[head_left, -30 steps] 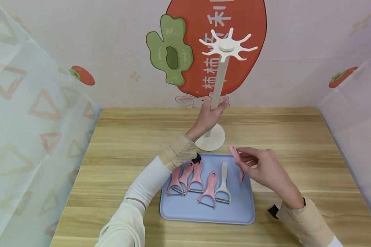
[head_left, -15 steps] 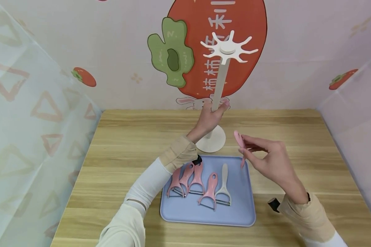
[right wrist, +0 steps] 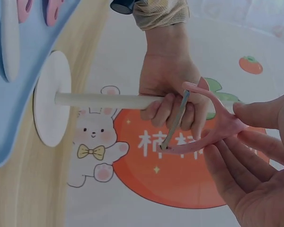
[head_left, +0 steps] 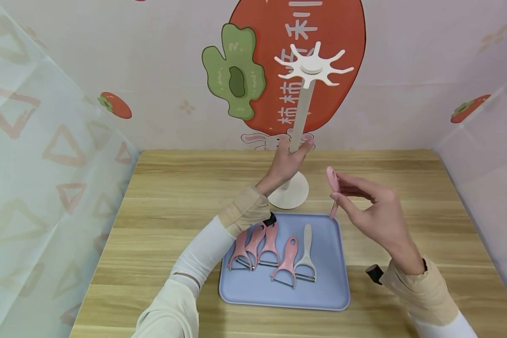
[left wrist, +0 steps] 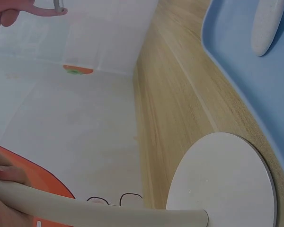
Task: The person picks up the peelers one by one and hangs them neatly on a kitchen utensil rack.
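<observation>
My left hand [head_left: 288, 162] grips the pole of a white stand [head_left: 303, 110], which has a round base and a ring of curved hooks at its top. In the right wrist view its fingers wrap round the pole. My right hand [head_left: 376, 211] pinches a pink peeler [head_left: 333, 180] by its handle, handle end up, above the tray's far right corner. The right wrist view shows that peeler's metal blade [right wrist: 175, 120] between two pink arms. Several pink peelers [head_left: 289, 256] and one white peeler [head_left: 307, 244] lie in the blue tray [head_left: 279, 298].
The tray sits on a wooden table [head_left: 186, 197], just in front of the stand's base [head_left: 295, 192]. A printed backdrop [head_left: 173, 61] rises behind the table, with side walls left and right. My left forearm crosses over the tray's far left part.
My right hand has lifted the pink peeler upward and slightly away from me, off the tray's right side. The left hand keeps its grip on the pole.
</observation>
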Available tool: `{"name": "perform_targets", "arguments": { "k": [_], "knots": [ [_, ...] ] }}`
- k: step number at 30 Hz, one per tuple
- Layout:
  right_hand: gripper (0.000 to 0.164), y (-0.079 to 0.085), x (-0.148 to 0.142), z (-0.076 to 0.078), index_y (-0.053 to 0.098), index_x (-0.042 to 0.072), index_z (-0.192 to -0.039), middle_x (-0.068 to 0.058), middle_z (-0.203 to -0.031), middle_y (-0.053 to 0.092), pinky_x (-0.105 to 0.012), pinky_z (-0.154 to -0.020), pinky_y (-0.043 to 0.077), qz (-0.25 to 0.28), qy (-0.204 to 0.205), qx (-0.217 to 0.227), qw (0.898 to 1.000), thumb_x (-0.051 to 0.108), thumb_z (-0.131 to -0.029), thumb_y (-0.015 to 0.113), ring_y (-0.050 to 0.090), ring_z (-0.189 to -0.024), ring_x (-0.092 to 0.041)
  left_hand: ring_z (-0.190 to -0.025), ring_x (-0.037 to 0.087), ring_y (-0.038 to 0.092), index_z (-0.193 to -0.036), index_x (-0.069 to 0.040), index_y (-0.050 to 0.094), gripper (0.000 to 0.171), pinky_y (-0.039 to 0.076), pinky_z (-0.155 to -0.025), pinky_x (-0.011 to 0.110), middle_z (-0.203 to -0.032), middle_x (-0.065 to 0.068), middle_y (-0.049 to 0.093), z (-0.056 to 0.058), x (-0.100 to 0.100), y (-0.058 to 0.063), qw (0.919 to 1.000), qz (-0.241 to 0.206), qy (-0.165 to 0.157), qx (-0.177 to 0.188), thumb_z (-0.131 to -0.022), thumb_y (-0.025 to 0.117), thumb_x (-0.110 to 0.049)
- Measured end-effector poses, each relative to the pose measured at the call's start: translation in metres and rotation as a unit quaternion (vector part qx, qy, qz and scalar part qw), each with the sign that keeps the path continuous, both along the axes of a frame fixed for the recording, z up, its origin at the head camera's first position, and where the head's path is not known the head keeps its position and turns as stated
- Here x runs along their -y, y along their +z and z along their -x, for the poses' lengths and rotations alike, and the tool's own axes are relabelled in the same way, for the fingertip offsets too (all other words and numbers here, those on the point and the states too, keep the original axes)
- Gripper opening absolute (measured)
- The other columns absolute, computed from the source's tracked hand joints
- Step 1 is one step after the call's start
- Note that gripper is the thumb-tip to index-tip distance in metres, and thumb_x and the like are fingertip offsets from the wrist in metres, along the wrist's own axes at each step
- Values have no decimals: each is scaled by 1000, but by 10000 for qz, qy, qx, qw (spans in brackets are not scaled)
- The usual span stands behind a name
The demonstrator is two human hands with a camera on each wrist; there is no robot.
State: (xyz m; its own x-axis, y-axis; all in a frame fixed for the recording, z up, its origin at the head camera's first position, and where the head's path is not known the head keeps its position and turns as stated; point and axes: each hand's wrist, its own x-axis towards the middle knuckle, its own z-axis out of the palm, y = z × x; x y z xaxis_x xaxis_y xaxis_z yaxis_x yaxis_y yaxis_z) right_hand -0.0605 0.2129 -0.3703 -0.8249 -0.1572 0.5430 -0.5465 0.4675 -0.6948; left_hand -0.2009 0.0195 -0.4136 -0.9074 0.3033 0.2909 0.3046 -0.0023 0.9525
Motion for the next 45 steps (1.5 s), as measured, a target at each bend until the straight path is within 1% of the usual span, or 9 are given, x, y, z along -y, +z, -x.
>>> {"name": "perform_targets", "arguments": {
  "k": [6, 10, 14, 21, 29, 36, 41, 43, 45],
  "knots": [
    [53, 9, 1, 6, 75, -4, -118, -16, -104, 78, -19, -82, 57, 369, -15, -177, 9992, -16, -68, 85, 75, -90, -3, -45, 18, 29, -63, -6, 45, 47, 21, -46, 29, -51, 2, 32, 0, 0, 1, 10000, -1, 13, -30, -104, 58, -26],
    [52, 16, 3, 9, 74, -7, -116, -20, -101, 78, -21, -82, 58, 557, 58, -300, 9980, -20, -67, 83, 75, -88, -6, -44, 18, 28, -64, -4, 44, 45, 20, -45, 30, -50, 2, 31, 0, 0, 1, 10000, -68, -22, -50, -104, 58, -20],
    [50, 24, 5, 13, 74, -9, -115, -22, -98, 77, -23, -82, 58, 728, 118, -467, 9962, -22, -67, 82, 76, -87, -9, -43, 17, 26, -57, -7, 38, 52, 18, -44, 30, -48, 1, 29, -2, 1, 1, 10000, -58, -16, -73, -104, 58, -19],
    [50, 42, 9, 17, 73, -12, -115, -22, -99, 77, -24, -83, 58, 838, 142, -714, 9938, -23, -67, 80, 76, -88, -10, -45, 16, 27, -57, -9, 38, 55, 19, -46, 29, -49, -1, 29, -4, 2, -1, 10000, 16, 35, -52, -104, 58, -28],
    [44, 62, 16, 18, 72, -17, -112, -16, -96, 78, -24, -83, 58, 1132, 126, -915, 9893, -25, -68, 77, 76, -86, -11, -46, 13, 22, -54, -9, 35, 59, 15, -48, 28, -50, -3, 25, -3, 2, -1, 9998, 159, 79, 54, -104, 59, -28],
    [43, 76, 20, 23, 72, -15, -113, -17, -93, 77, -24, -83, 58, 1243, -15, -965, 9875, -23, -71, 77, 76, -85, -15, -45, 14, 25, -54, -8, 37, 57, 17, -47, 27, -50, -2, 28, -3, 3, 1, 9999, 128, 101, 17, -104, 58, -26],
    [40, 79, 19, 31, 72, -16, -113, -21, -94, 77, -25, -85, 58, 1513, 26, -1009, 9833, -22, -74, 76, 76, -86, -18, -45, 15, 27, -55, -8, 38, 54, 18, -46, 28, -50, -1, 29, -2, 3, 1, 10000, 55, 79, -24, -104, 57, -24],
    [39, 78, 17, 35, 72, -17, -113, -27, -93, 76, -25, -85, 58, 1626, 67, -1049, 9811, -21, -74, 76, 76, -86, -18, -46, 15, 26, -56, -9, 38, 53, 18, -47, 28, -50, -1, 29, -2, 2, 1, 10000, 42, 72, 0, -104, 57, -22],
    [39, 79, 16, 38, 72, -17, -113, -29, -94, 75, -24, -85, 58, 1722, 76, -1083, 9791, -20, -75, 76, 76, -87, -18, -46, 16, 26, -57, -9, 38, 52, 18, -47, 28, -51, -1, 28, -2, 1, 1, 9999, 51, 80, 52, -104, 57, -22]
  ]
}}
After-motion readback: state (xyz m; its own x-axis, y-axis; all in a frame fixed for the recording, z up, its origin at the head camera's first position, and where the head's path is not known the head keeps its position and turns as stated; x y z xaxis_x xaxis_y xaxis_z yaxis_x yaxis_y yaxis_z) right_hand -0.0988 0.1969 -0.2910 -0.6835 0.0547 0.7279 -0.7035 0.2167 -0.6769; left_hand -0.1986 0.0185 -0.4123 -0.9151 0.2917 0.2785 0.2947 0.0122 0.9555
